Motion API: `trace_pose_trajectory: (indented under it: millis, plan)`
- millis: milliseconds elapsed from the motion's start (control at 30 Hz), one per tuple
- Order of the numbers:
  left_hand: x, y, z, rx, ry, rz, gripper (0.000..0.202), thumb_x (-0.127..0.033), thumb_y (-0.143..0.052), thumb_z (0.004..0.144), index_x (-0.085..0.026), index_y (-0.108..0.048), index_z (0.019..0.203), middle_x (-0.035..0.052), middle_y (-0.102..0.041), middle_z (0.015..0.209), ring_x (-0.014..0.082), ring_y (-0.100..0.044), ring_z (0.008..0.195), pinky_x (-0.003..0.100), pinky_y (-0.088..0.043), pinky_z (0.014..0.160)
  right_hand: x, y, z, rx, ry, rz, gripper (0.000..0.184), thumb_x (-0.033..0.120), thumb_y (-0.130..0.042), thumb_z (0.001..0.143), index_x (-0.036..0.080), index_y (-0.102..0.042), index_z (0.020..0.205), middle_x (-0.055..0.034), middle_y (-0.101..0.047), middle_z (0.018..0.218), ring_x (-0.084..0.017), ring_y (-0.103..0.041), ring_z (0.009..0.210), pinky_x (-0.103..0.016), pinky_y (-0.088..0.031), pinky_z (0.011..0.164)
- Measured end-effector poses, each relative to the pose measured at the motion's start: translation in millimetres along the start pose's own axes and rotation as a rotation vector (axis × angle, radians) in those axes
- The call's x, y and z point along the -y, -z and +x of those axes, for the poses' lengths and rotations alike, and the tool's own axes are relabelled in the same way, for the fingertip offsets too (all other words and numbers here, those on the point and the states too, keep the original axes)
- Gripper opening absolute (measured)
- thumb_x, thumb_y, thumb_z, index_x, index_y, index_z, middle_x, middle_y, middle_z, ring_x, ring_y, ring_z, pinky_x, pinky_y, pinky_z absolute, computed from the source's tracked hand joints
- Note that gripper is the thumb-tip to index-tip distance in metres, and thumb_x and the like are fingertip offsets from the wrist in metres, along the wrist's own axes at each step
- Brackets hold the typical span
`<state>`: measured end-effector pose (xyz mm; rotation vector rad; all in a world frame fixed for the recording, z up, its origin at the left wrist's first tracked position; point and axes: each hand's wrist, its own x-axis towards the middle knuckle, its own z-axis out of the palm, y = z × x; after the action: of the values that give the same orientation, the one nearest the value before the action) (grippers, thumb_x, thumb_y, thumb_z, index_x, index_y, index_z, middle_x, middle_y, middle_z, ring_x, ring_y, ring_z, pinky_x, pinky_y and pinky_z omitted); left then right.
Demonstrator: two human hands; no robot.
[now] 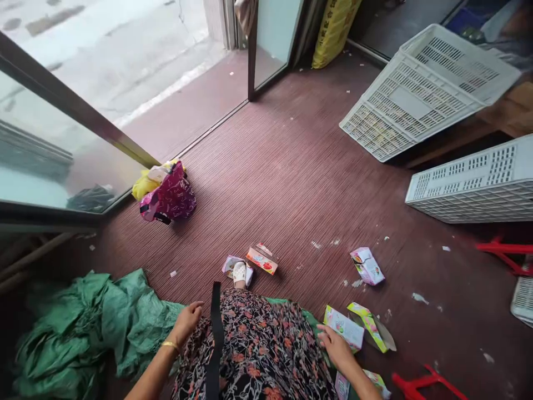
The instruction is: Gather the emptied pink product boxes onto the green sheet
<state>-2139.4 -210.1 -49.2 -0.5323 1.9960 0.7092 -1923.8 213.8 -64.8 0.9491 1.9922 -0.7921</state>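
My left hand (187, 323), with a gold bracelet at the wrist, is beside the left side of my floral skirt (258, 350). Its fingers are loosely curled together and nothing shows in them. On the other side, my right hand (336, 350) has its fingers apart and holds nothing. Just beyond its fingers lies a pink and green printed carton (345, 328); I cannot tell whether they touch. A yellow-green carton (368, 325) lies open beside it. A black strap (215, 339) hangs in front of the skirt.
Crumpled green sheeting (133, 316) spreads at left. On the floor are an orange carton (262, 260), a pink carton (368, 266) and a purple bag (172, 197). White plastic crates (420, 100) stand at right, near red metal legs (428, 380). A glass door (275, 44) borders the opening.
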Motion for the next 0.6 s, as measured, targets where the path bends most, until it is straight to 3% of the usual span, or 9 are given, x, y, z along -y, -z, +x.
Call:
trace_pose_trajectory:
  millis: [133,333,433,600]
  plan:
    - [-9.1,13.3,13.5,0.048,-0.033,0.017,0.052,-0.042,-0.051,0.069,-0.01,-0.073,0.103,0.004,-0.068,0.068,0.022,-0.066,0.071,0.028,-0.051,0.065,7.9,-12.0,-8.9,0.035,-0.034,0.075,0.043,0.02,-0.037,0.083,0.02,-0.073,0.108,-0.0065,-0.073,0.113,-0.022,-0.067,0.108,-0.029,-0.05,0.093]
    - [-38.4,11.7,21.1,0.154,-0.057,0.216,0.046,-0.034,-0.052,0.068,-0.011,-0.074,0.102,0.0093,-0.076,0.092,0.0248,-0.07,0.091,0.03,-0.052,0.086,11.1,-17.4,-11.9,0.053,-0.104,0.176,0.043,0.019,-0.039,0.083,0.018,-0.073,0.109,-0.0075,-0.075,0.109,-0.026,-0.069,0.103,-0.031,-0.052,0.086]
    - [-56.2,16.4,25.2,0.13,-0.082,0.242,0.042,-0.032,-0.051,0.069,-0.012,-0.075,0.099,0.0091,-0.076,0.096,0.0242,-0.069,0.1,0.028,-0.051,0.091,24.2,-9.8,0.1,0.093,-0.099,0.17,0.045,0.018,-0.039,0.083,0.012,-0.071,0.114,-0.0112,-0.072,0.115,-0.025,-0.067,0.108,-0.031,-0.05,0.092]
    - [-78.1,28.7,27.5,-0.006,-0.074,0.171,0.039,-0.037,-0.053,0.069,-0.016,-0.076,0.093,0.0077,-0.077,0.088,0.0252,-0.071,0.095,0.028,-0.055,0.082,48.1,6.4,41.4,0.124,-0.072,0.182,0.045,0.013,-0.039,0.083,0.006,-0.069,0.115,-0.0147,-0.068,0.123,-0.023,-0.063,0.116,-0.03,-0.044,0.101]
